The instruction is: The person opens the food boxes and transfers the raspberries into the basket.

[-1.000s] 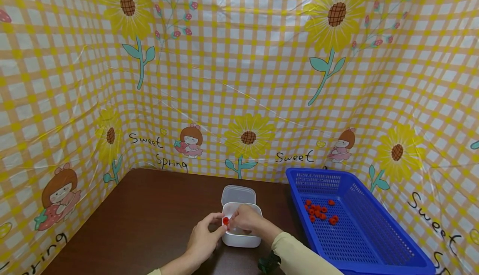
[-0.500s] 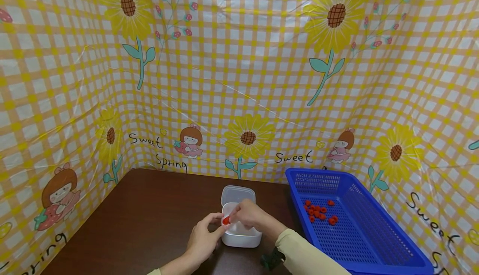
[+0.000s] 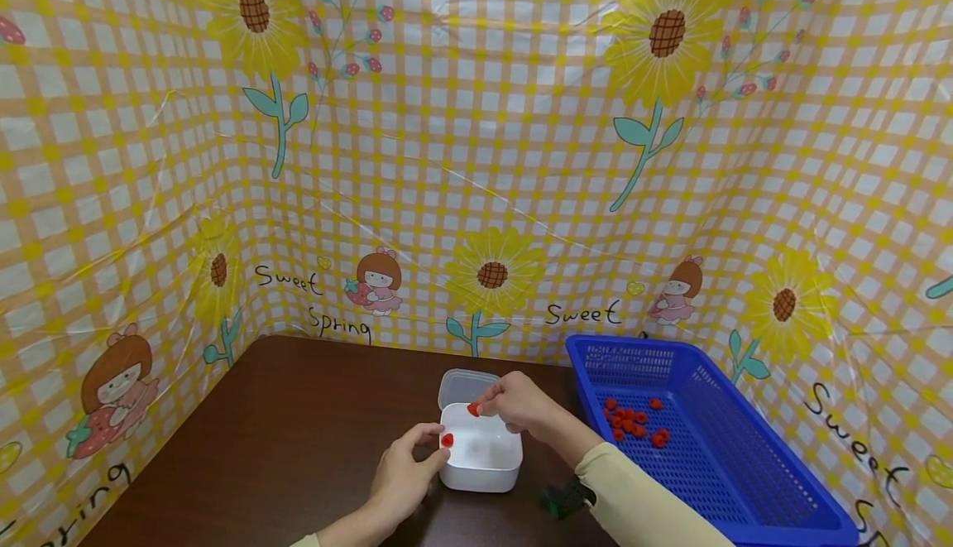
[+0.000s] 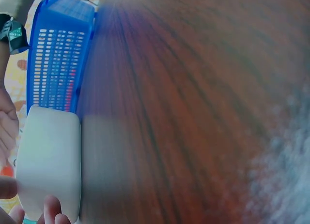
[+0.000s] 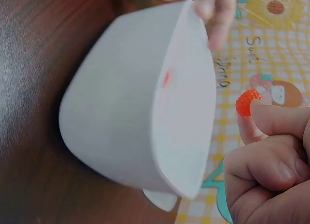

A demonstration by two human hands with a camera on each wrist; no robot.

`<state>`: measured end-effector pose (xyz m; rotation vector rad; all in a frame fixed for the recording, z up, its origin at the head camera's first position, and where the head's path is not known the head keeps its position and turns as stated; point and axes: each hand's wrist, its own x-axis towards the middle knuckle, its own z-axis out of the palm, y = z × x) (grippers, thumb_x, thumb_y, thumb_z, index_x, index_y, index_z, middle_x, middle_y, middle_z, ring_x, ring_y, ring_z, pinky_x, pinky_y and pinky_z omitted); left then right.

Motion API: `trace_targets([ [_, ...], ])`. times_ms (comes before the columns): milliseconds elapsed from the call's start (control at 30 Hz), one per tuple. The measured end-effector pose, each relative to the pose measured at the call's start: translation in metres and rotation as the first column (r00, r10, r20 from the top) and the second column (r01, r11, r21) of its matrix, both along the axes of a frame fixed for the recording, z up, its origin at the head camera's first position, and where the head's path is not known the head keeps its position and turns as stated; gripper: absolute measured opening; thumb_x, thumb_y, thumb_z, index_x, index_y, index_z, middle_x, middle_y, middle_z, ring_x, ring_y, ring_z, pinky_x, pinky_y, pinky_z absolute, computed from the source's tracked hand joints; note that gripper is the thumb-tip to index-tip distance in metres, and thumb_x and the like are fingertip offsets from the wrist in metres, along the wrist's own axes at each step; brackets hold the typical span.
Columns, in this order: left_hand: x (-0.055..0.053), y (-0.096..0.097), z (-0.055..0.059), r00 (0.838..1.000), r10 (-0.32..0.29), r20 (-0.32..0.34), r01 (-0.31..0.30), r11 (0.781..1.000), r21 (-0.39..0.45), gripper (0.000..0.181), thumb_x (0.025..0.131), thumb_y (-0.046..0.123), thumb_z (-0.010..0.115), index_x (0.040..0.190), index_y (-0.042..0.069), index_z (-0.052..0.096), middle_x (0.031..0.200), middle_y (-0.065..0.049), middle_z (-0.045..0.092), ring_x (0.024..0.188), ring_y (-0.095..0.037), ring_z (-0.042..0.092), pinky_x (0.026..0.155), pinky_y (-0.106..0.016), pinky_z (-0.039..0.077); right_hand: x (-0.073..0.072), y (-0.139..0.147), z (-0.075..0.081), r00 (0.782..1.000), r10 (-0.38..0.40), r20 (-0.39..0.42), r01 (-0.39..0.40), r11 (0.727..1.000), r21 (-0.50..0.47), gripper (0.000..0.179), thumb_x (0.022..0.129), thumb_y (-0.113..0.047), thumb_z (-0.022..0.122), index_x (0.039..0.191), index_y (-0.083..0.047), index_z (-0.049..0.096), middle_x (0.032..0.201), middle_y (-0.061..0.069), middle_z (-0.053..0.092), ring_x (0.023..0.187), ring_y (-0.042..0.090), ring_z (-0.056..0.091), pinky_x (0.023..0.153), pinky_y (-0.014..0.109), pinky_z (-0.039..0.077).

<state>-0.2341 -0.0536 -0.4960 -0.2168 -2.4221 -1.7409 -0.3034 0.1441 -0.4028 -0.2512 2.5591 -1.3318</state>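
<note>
My left hand [image 3: 405,468] holds the left side of a white plastic food container [image 3: 480,478]. In the right wrist view, its fingertips [image 5: 204,10] lie at the container's rim. One red raspberry [image 3: 447,440] shows inside by the left wall, between left thumb and index finger in the head view. Over the container's far rim, my right hand [image 3: 517,402] pinches another raspberry [image 5: 249,102] between thumb and index finger, the other fingers curled in. The left wrist view shows the container's outer side [image 4: 51,156] with left fingertips against it.
A translucent lid [image 3: 456,387] lies behind the container. To the right stands a blue perforated basket [image 3: 715,472] with several raspberries [image 3: 629,416] in its left part. A dark strapped device [image 3: 566,497] sits at the right wrist. Patterned cloth [image 3: 476,158] encloses the brown table [image 3: 298,423].
The right hand has risen from inside the container and moved back and right, with a raspberry now showing in its fingertips. The left hand has stayed at the container's left side.
</note>
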Motion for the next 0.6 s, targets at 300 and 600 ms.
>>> trace_targets([
  [300, -0.001, 0.001, 0.000, 1.000, 0.009, 0.006, -0.009, 1.000, -0.001, 0.030, 0.089, 0.024, 0.074, 0.119, 0.022, 0.068, 0.110, -0.007, 0.068, 0.053, -0.017, 0.062, 0.050, -0.028, 0.047, -0.004, 0.030, 0.020, 0.999, -0.053, 0.009, 0.054, 0.995, -0.084, 0.016, 0.093, -0.004, 0.066, 0.105, 0.004, 0.074, 0.052, -0.006, 0.030, 0.045, 0.009, 0.018, 0.044, 0.023, 0.019],
  [600, -0.002, 0.000, -0.001, 1.000, 0.011, 0.020, -0.010, 1.000, -0.018, 0.029, 0.091, 0.025, 0.073, 0.119, 0.024, 0.068, 0.111, -0.006, 0.067, 0.054, -0.018, 0.063, 0.050, -0.028, 0.047, -0.009, 0.074, 0.036, 0.997, -0.065, -0.033, 0.062, 0.995, -0.082, 0.023, 0.096, -0.007, 0.064, 0.113, 0.007, 0.071, 0.050, -0.007, 0.029, 0.045, 0.008, 0.015, 0.043, 0.022, 0.018],
])
